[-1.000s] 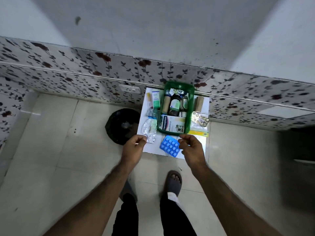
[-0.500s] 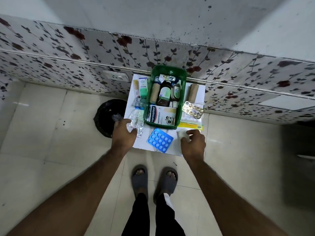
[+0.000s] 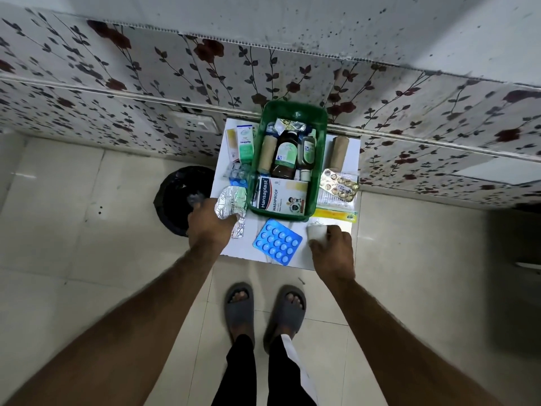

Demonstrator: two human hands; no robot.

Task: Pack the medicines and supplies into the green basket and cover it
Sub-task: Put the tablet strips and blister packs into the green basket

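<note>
The green basket (image 3: 320, 159) stands on a small white table (image 3: 301, 256) against the wall, holding a Hansaplast box (image 3: 281, 197), brown bottles (image 3: 285, 155) and a cardboard roll. My left hand (image 3: 209, 227) grips a crumpled silver blister strip (image 3: 231, 205) just left of the basket. My right hand (image 3: 332, 249) closes on a small white roll (image 3: 316, 231) at the table's front right. A blue blister pack (image 3: 277, 245) lies between my hands.
Left of the basket stand small boxes (image 3: 244, 143) and loose blister packs. To its right are a cardboard roll (image 3: 339, 148), a gold blister strip (image 3: 339, 184) and a yellow packet (image 3: 336, 213). A black bin (image 3: 175, 197) sits on the floor left of the table. My sandalled feet are below.
My left hand moved onto the silver blister strip and took hold of it. My right hand shifted right from the blue pack and closed on the white roll.
</note>
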